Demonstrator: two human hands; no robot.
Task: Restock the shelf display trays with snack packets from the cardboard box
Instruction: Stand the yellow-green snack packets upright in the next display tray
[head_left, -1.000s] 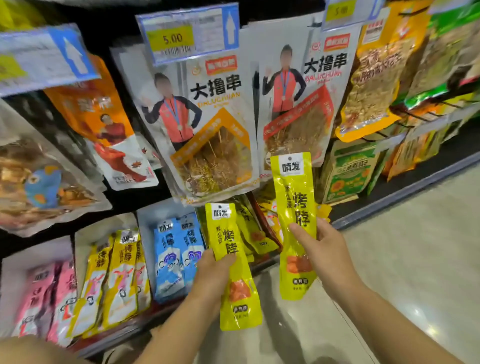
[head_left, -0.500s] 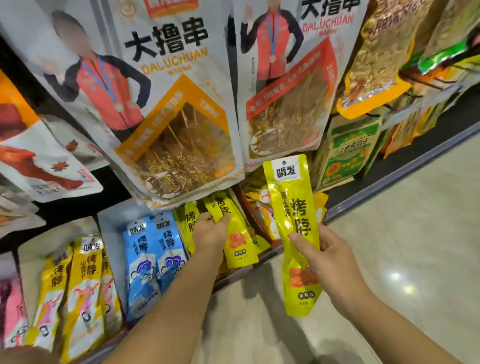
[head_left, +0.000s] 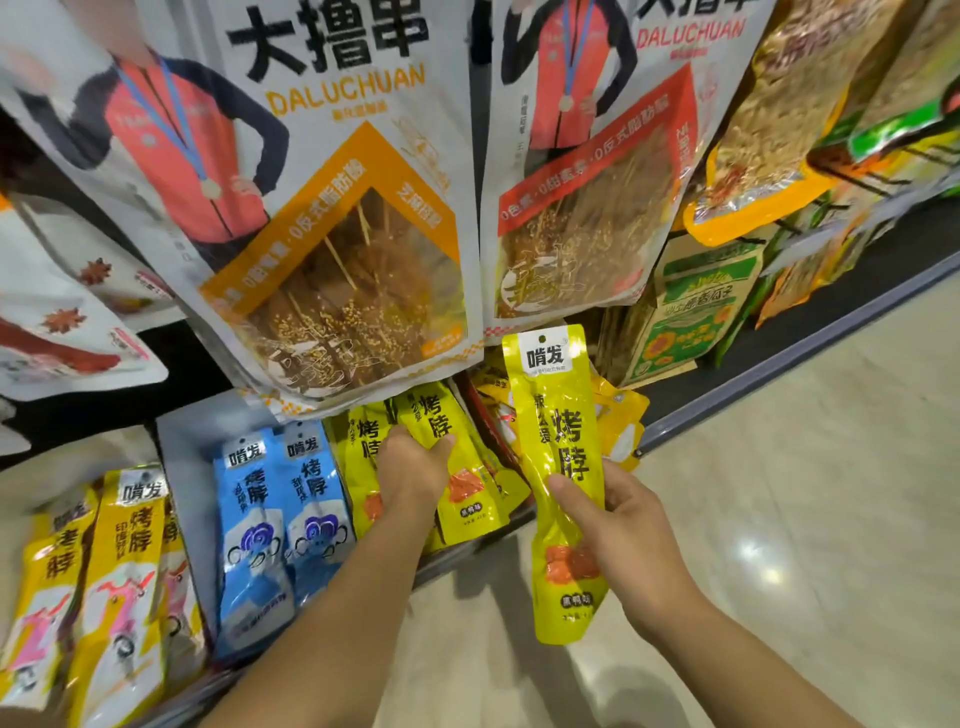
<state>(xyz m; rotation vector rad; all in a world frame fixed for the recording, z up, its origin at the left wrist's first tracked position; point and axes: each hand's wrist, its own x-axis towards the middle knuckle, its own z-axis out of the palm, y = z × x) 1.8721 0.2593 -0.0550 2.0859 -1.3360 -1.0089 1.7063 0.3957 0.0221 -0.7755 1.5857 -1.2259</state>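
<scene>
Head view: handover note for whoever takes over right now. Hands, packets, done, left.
Left hand grips the first yellow packet, which lies on the matching stack in the display tray, beside the blue packets.
Right hand pinches the second yellow packet upright, outside the tray.
Done: first packet at the tray, not released.
Left: let go, then place the second. Cardboard box out of view.

Head camera looks down, seemingly close, onto the shelf trays (head_left: 179, 467).
</scene>
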